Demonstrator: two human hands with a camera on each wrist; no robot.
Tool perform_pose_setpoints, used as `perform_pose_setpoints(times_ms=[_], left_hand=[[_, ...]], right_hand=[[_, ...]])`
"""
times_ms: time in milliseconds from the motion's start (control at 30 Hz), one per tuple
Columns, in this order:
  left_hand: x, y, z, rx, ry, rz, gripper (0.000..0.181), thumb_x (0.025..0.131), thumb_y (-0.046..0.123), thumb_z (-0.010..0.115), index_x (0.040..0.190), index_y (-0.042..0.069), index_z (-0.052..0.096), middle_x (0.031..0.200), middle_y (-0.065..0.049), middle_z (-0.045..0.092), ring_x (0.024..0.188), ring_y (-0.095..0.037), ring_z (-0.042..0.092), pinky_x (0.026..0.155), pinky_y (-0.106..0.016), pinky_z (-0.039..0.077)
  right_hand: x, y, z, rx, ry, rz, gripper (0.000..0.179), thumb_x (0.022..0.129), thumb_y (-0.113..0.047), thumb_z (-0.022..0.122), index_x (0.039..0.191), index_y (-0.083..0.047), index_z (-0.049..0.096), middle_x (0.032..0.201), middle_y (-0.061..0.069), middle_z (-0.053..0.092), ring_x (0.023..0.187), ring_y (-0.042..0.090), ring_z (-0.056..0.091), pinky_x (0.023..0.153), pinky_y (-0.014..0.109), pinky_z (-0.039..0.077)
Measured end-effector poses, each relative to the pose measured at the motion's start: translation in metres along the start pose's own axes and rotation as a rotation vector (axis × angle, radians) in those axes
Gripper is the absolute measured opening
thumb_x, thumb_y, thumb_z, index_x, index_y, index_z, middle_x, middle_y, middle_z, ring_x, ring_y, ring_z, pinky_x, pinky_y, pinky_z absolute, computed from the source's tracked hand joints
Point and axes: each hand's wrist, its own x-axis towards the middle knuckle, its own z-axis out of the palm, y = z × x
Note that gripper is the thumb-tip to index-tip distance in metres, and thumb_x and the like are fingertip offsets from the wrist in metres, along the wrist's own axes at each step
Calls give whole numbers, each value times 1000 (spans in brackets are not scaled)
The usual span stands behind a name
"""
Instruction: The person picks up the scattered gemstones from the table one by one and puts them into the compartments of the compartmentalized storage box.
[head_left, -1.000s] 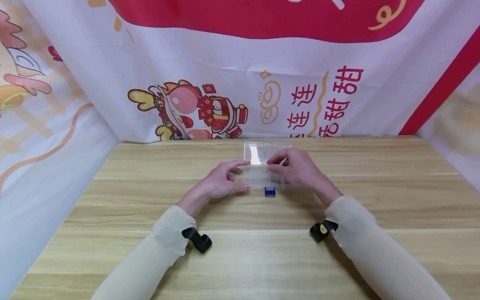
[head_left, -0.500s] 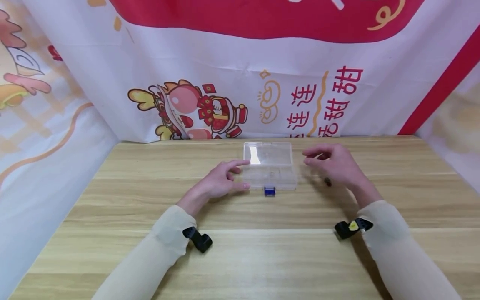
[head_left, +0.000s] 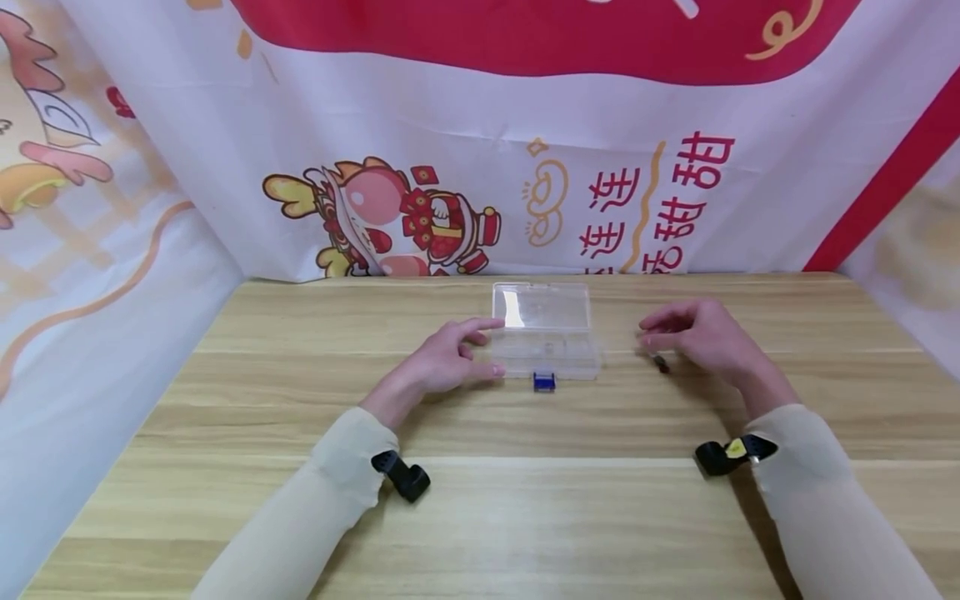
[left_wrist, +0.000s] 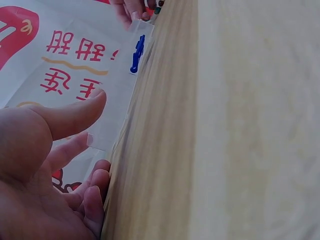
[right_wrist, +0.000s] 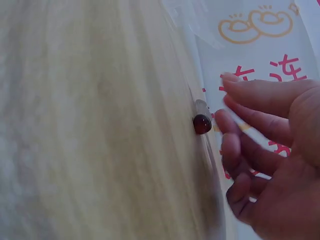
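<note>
A clear plastic box (head_left: 551, 354) with a blue latch (head_left: 544, 382) stands on the table, its transparent lid (head_left: 551, 307) raised at the back. My left hand (head_left: 450, 357) is at the box's left side, thumb and index finger extended towards its edge; in the left wrist view the hand (left_wrist: 55, 150) has nothing in its palm. To the right of the box, my right hand (head_left: 701, 337) hovers over a small clear tube with a dark red end (right_wrist: 202, 124). Its thumb and fingers are loosely bent beside the tube, apart from it in the right wrist view.
The wooden table (head_left: 480, 517) runs back to a white printed cloth (head_left: 450, 100) hanging behind the box. Black wrist cameras are strapped on both sleeves. A small green-ended thing (left_wrist: 157, 10) shows near the right hand in the left wrist view.
My right hand has moved right, away from the box, and come down beside the small tube. My left hand has stayed at the box.
</note>
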Motion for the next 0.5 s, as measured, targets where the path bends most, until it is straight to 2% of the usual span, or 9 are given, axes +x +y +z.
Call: perform_pose_setpoints(times_ms=[167, 300, 500], left_hand=[[1, -1, -1, 2, 3, 3, 72, 92, 28, 84, 156, 38, 52, 155, -8, 53, 114, -25, 53, 97, -38, 45], [2, -1, 0, 0, 1, 5, 72, 92, 28, 84, 156, 38, 52, 154, -7, 53, 114, -25, 53, 97, -37, 45], [2, -2, 0, -2, -3, 9, 72, 92, 29, 84, 156, 38, 52, 153, -7, 53, 113, -25, 53, 96, -37, 45]], right_hand=[[3, 5, 0, -20, -44, 48, 44, 94, -40, 81, 128, -12, 74, 127, 11, 69, 109, 26, 52, 86, 34, 44], [4, 7, 1, -17, -56, 65, 49, 90, -41, 85, 125, -8, 74, 119, 9, 68, 106, 24, 52, 85, 33, 42], [5, 5, 4, -46, -37, 58, 42, 88, -32, 87, 118, -6, 75, 107, 5, 71, 98, 20, 57, 79, 28, 47]])
